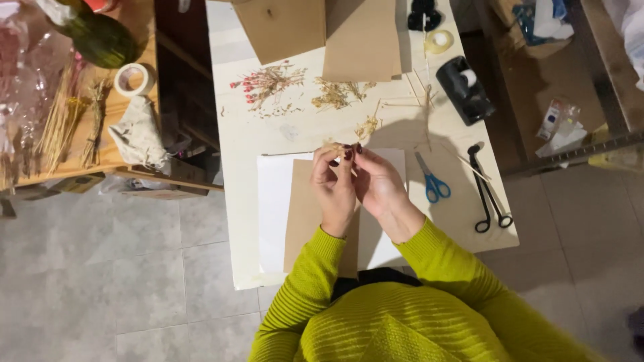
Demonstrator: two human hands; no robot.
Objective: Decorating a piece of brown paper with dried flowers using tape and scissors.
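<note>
My left hand [333, 188] and my right hand [380, 188] meet over the white table [241, 154], fingertips pinched together on a small pale dried sprig [337, 149]. Both arms wear yellow-green knit sleeves. Under the hands lies a brown card [302, 214] on a white sheet of paper [274, 201]. Beyond the hands lie dried flowers: a reddish bunch [267, 83], a straw-coloured bunch [339, 94] and a small tuft [367, 126].
Blue-handled scissors [431, 179] and black scissors [488, 196] lie right of the hands. A black tape dispenser [463, 88], a tape roll [439, 41] and brown cards [322, 30] sit farther back. A wooden side table [124, 157] at left holds dried stems, cloth and a tape roll [134, 79].
</note>
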